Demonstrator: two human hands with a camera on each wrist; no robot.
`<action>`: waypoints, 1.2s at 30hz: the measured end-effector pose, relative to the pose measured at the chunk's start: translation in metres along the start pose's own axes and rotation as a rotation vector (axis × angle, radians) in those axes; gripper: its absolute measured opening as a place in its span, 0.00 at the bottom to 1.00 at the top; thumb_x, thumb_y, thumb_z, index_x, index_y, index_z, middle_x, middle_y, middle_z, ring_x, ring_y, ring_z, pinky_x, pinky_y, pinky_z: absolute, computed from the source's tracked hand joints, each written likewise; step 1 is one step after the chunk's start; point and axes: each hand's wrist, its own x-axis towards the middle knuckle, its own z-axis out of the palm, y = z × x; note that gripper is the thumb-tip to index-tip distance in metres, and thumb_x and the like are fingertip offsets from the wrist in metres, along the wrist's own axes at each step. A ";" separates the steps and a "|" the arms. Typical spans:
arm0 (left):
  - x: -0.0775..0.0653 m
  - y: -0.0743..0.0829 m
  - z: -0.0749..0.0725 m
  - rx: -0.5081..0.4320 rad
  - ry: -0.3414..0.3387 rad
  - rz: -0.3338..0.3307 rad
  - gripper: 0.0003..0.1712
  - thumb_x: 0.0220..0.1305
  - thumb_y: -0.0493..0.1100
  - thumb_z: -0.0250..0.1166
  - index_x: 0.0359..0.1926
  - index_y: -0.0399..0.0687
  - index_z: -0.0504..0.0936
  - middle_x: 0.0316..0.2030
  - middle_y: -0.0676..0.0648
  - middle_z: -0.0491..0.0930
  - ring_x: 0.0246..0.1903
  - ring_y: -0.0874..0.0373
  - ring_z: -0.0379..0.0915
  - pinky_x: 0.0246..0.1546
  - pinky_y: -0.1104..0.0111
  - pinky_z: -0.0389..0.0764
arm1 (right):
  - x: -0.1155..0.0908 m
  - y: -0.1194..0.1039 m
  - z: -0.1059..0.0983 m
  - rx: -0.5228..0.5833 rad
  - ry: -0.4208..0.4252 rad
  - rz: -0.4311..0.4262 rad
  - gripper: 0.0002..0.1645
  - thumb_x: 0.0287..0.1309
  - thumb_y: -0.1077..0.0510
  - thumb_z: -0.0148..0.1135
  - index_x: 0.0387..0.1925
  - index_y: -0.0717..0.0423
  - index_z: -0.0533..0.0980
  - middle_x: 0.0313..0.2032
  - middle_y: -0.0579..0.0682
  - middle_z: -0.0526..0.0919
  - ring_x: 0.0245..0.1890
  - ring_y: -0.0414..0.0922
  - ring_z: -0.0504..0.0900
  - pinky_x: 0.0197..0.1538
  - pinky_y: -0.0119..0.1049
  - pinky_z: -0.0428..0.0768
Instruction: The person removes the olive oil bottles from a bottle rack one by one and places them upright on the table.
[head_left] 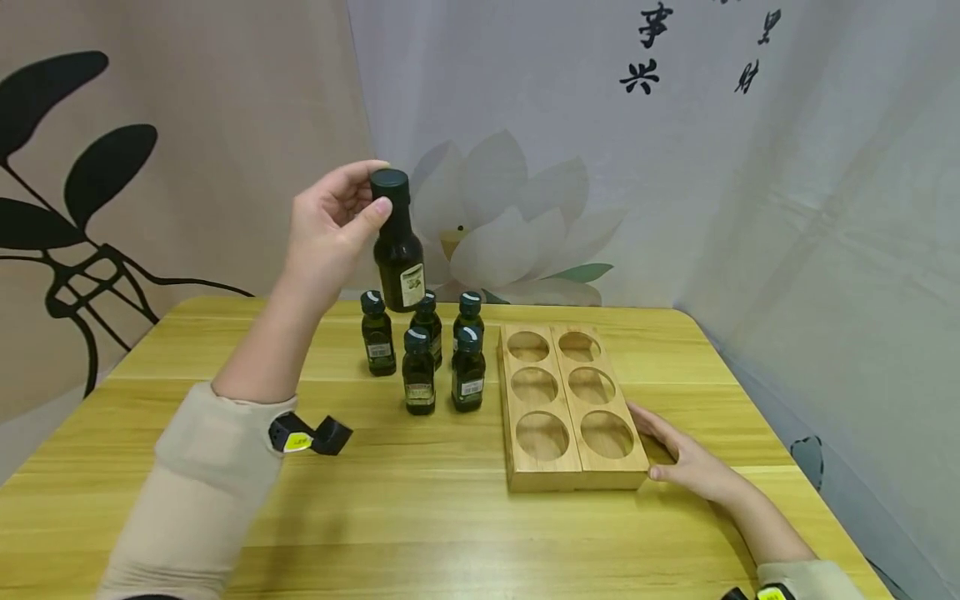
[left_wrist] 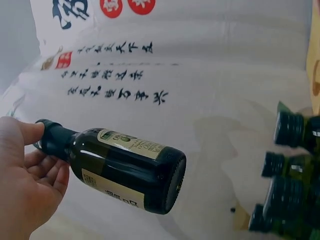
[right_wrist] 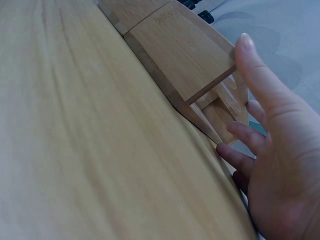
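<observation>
My left hand (head_left: 337, 218) pinches a small dark green olive oil bottle (head_left: 399, 258) by its capped neck, thumb on the near side. This bottle hangs above the tabletop, base down and slightly tilted, its labels showing in the left wrist view. Behind and below it, several similar bottles (head_left: 418, 383) stand upright on the table with their dark caps on. A wooden rack (head_left: 573, 482) with two rows of round holes lies to their right. At the rack's right side is my right hand (head_left: 693, 467), thumb by the near corner and relaxed fingers along the side.
The wooden table (head_left: 420, 533) ends in rounded far corners. Behind it hangs a pale backdrop (head_left: 540, 100) with a printed lotus and black writing. Each wrist carries a small black camera (head_left: 307, 435).
</observation>
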 end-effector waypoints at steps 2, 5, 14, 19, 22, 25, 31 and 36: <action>-0.001 -0.002 -0.006 -0.009 0.001 0.004 0.16 0.63 0.27 0.60 0.52 0.35 0.80 0.39 0.45 0.79 0.38 0.54 0.72 0.41 0.72 0.73 | 0.000 0.000 0.000 0.000 -0.001 0.000 0.50 0.62 0.48 0.63 0.75 0.50 0.46 0.71 0.61 0.53 0.66 0.36 0.59 0.63 0.22 0.53; -0.004 -0.004 -0.015 -0.032 -0.002 0.005 0.15 0.63 0.27 0.60 0.51 0.37 0.81 0.39 0.44 0.79 0.38 0.54 0.72 0.41 0.73 0.73 | 0.000 -0.001 0.000 -0.004 0.000 0.000 0.50 0.62 0.48 0.63 0.75 0.50 0.46 0.71 0.60 0.53 0.66 0.36 0.59 0.63 0.22 0.53; -0.018 -0.018 -0.034 0.010 -0.004 -0.017 0.15 0.64 0.29 0.60 0.52 0.39 0.80 0.41 0.45 0.79 0.39 0.55 0.72 0.42 0.75 0.74 | 0.000 -0.002 0.001 0.001 0.010 0.014 0.49 0.62 0.48 0.63 0.75 0.49 0.47 0.71 0.59 0.53 0.66 0.36 0.59 0.62 0.22 0.53; -0.028 -0.032 -0.042 0.029 -0.018 -0.032 0.16 0.65 0.29 0.60 0.54 0.39 0.79 0.41 0.45 0.78 0.39 0.56 0.71 0.41 0.76 0.73 | 0.000 -0.001 0.000 -0.002 0.015 0.010 0.50 0.61 0.46 0.63 0.75 0.49 0.47 0.71 0.59 0.53 0.66 0.35 0.59 0.62 0.22 0.52; -0.035 -0.041 -0.046 0.055 -0.025 -0.040 0.17 0.65 0.31 0.60 0.55 0.39 0.78 0.41 0.46 0.77 0.39 0.56 0.70 0.40 0.76 0.73 | 0.000 0.000 0.000 -0.004 0.015 0.011 0.50 0.61 0.47 0.64 0.75 0.49 0.47 0.71 0.59 0.53 0.66 0.35 0.59 0.62 0.22 0.52; -0.042 -0.051 -0.049 0.055 -0.030 -0.051 0.17 0.66 0.31 0.60 0.55 0.40 0.78 0.40 0.46 0.76 0.38 0.57 0.70 0.38 0.77 0.73 | -0.001 0.000 0.000 -0.007 0.014 0.017 0.49 0.61 0.48 0.64 0.75 0.48 0.48 0.71 0.58 0.53 0.66 0.35 0.59 0.62 0.22 0.53; -0.055 -0.070 -0.053 0.100 -0.055 -0.063 0.18 0.66 0.31 0.60 0.57 0.37 0.77 0.38 0.48 0.76 0.37 0.58 0.70 0.37 0.77 0.74 | 0.000 -0.001 0.001 -0.011 0.013 0.016 0.49 0.61 0.48 0.64 0.75 0.48 0.47 0.71 0.58 0.53 0.66 0.36 0.59 0.62 0.22 0.53; -0.065 -0.083 -0.055 0.139 -0.075 -0.070 0.19 0.67 0.32 0.59 0.58 0.32 0.74 0.39 0.48 0.76 0.38 0.58 0.71 0.38 0.78 0.74 | 0.000 -0.001 0.001 -0.013 0.013 0.016 0.49 0.61 0.47 0.63 0.75 0.48 0.47 0.71 0.59 0.53 0.66 0.36 0.59 0.63 0.22 0.52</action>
